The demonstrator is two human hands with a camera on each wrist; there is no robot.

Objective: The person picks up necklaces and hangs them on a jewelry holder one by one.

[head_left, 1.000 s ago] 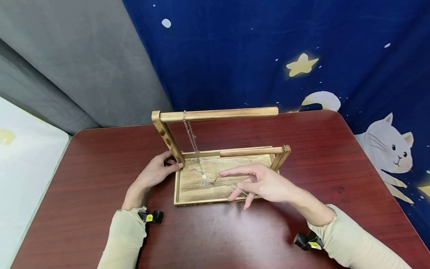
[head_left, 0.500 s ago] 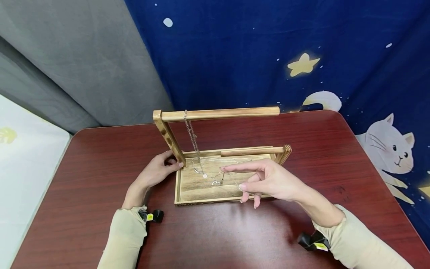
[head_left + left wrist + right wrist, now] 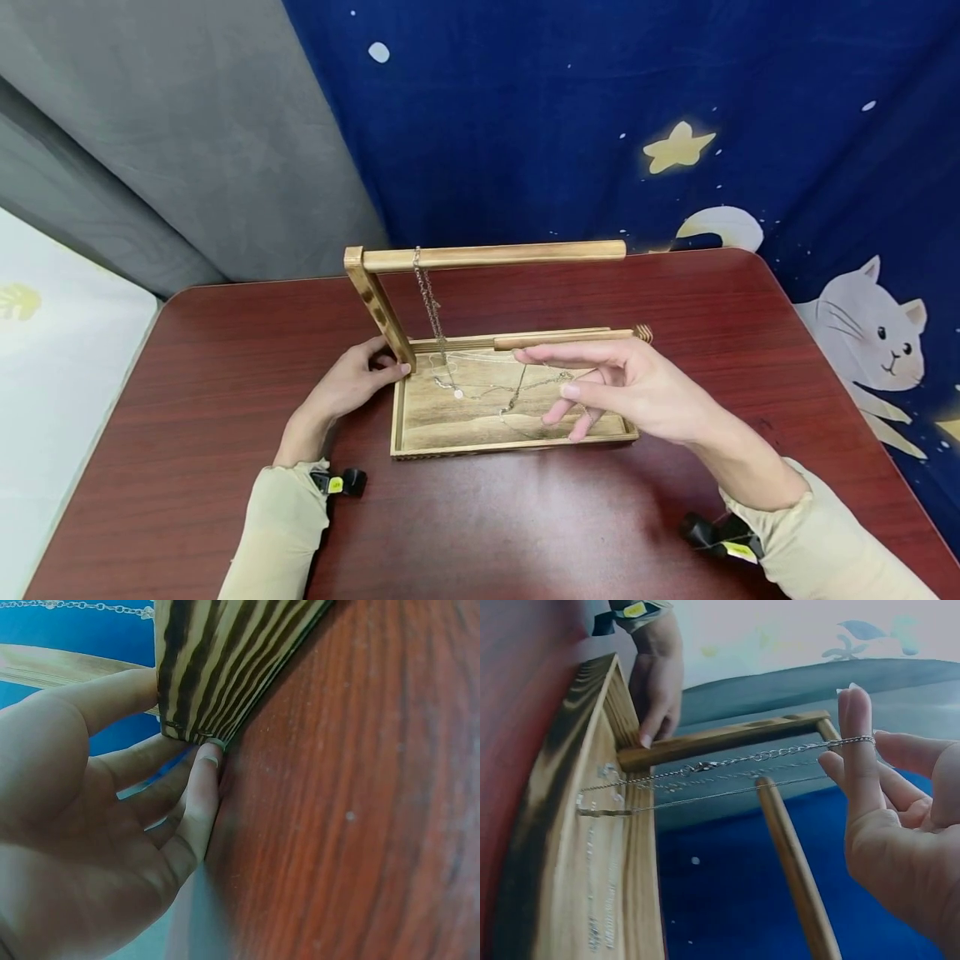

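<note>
A blue curtain (image 3: pixel 525 125) printed with stars and a cat fills the back, with a grey curtain (image 3: pixel 172 142) beside it. In front of them spreads the dark red table (image 3: pixel 480 517), which carries a wooden stand (image 3: pixel 450 429): a shallow tray with a tall post (image 3: pixel 384 312) and upper bar (image 3: pixel 517 253) at the left, and a lower bar (image 3: pixel 558 341) along the rear. A person's two hands are at the stand. The left hand (image 3: pixel 351 382) grips the tray's corner beside the foot of the post, the thumb on its rim. The right hand (image 3: pixel 637 387), raised above the tray's right half, holds a thin necklace (image 3: pixel 784 754) by its chain, two strands running from the fingers down towards the tray; whether its lower end touches the wood cannot be told. A heavier chain (image 3: pixel 430 302) hangs looped over the upper bar near the post. Finer chains (image 3: pixel 480 357) lie in the tray, and a small pale round pendant (image 3: pixel 459 394) shows below the hanging loop.
</note>
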